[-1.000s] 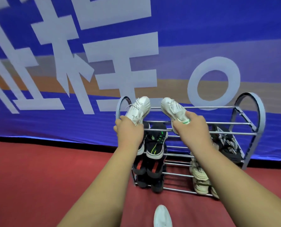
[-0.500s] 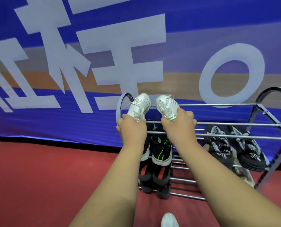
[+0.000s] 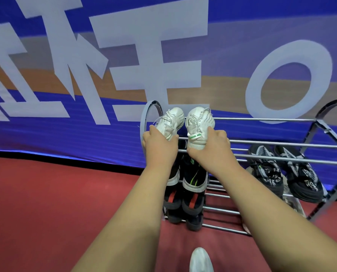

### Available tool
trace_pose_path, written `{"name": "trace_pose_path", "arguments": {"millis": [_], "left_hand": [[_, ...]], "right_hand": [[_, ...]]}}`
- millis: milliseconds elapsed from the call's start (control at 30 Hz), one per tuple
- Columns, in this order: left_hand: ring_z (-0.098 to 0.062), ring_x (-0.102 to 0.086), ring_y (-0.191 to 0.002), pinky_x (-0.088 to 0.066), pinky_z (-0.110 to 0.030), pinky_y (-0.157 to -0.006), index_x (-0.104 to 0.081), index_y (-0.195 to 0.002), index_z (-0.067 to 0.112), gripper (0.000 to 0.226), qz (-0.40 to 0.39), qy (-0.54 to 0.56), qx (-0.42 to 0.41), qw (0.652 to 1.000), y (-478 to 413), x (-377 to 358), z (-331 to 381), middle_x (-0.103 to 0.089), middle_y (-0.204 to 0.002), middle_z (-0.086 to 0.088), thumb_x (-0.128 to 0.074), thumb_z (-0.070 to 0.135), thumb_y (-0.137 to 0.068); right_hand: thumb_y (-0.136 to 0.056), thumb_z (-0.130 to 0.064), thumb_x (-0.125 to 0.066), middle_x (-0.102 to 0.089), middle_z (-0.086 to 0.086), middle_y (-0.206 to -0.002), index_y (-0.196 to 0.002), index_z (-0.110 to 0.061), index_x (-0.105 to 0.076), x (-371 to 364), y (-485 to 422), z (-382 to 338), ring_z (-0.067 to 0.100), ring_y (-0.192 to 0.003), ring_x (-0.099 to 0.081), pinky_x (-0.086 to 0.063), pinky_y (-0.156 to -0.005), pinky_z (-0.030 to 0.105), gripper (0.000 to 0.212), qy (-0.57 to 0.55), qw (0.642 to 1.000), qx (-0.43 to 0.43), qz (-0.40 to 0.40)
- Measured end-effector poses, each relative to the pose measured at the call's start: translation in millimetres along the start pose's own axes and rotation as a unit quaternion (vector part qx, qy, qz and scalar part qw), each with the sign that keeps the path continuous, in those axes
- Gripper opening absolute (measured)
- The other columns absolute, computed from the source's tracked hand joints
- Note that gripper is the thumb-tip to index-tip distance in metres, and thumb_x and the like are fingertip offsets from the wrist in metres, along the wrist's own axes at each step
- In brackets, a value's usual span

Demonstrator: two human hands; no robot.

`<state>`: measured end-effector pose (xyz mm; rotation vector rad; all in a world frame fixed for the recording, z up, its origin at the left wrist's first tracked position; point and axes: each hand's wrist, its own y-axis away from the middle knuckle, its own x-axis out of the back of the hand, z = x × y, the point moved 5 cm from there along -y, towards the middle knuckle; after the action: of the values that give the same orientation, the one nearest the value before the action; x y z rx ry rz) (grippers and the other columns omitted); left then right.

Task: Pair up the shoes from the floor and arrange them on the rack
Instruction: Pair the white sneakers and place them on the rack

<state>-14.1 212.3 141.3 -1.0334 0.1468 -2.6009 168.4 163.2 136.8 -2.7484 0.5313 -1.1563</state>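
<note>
Placement check: left hand (image 3: 159, 144) grips left white shoe (image 3: 171, 120), right hand (image 3: 210, 148) grips right white shoe (image 3: 200, 120), both by the heel, at the rack (image 3: 262, 119) top tier's left end. Risk: bars are spaced apart, so the 2 heels may drop between them on release.

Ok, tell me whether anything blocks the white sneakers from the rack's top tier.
Nothing visible does. The left hand and right hand hold the white sneakers right at the left end of the top tier, where the bars look bare. The other pairs sit on lower tiers, below and to the right.
</note>
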Motion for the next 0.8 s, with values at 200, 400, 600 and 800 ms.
{"name": "trace_pose_path", "arguments": {"millis": [200, 400, 600, 800], "left_hand": [[-0.037, -0.057, -0.123, -0.057, -0.056, -0.094, -0.038, -0.149, 0.007, 0.091, -0.045, 0.016, -0.025, 0.999, 2.3, 8.0, -1.7, -0.045, -0.142, -0.01, -0.07, 0.042, -0.072], [-0.029, -0.054, -0.129, -0.054, -0.047, -0.1, -0.039, -0.15, 0.004, 0.082, -0.044, 0.049, -0.057, 0.996, 5.6, 6.6, -2.2, -0.043, -0.149, -0.008, -0.075, 0.04, -0.087], [-0.028, -0.044, -0.141, -0.05, -0.042, -0.105, -0.031, -0.158, 0.008, 0.087, -0.048, 0.027, -0.067, 0.996, 10.5, 10.6, -5.1, -0.037, -0.158, -0.008, -0.077, 0.032, -0.088], [-0.025, -0.057, -0.111, -0.053, -0.037, -0.085, -0.053, -0.128, 0.013, 0.05, -0.028, 0.0, -0.09, 0.996, 22.9, 24.9, -12.5, -0.052, -0.13, -0.007, -0.076, 0.019, -0.084]], "right_hand": [[-0.072, -0.056, -0.072, -0.043, -0.001, -0.11, -0.104, -0.028, -0.056, 6.7, 4.6, 3.4, 0.025, -0.107, -0.054, -0.054, -0.091, 0.04, 0.046, -0.031, 0.999, 0.026, 0.005], [-0.071, -0.063, -0.078, -0.043, -0.004, -0.112, -0.109, -0.027, -0.059, 8.0, 10.3, 3.6, 0.017, -0.102, -0.054, -0.054, -0.092, 0.037, 0.056, -0.03, 0.997, 0.065, -0.002], [-0.072, -0.065, -0.082, -0.05, -0.005, -0.11, -0.113, -0.029, -0.058, 14.6, 12.4, 5.5, 0.018, -0.103, -0.055, -0.053, -0.091, 0.04, 0.06, -0.02, 0.996, 0.088, -0.008], [-0.075, -0.065, -0.081, -0.056, -0.004, -0.113, -0.115, -0.024, -0.057, 12.3, 14.9, 3.2, 0.018, -0.105, -0.054, -0.05, -0.086, 0.038, 0.062, 0.005, 0.996, 0.088, 0.002]]}}
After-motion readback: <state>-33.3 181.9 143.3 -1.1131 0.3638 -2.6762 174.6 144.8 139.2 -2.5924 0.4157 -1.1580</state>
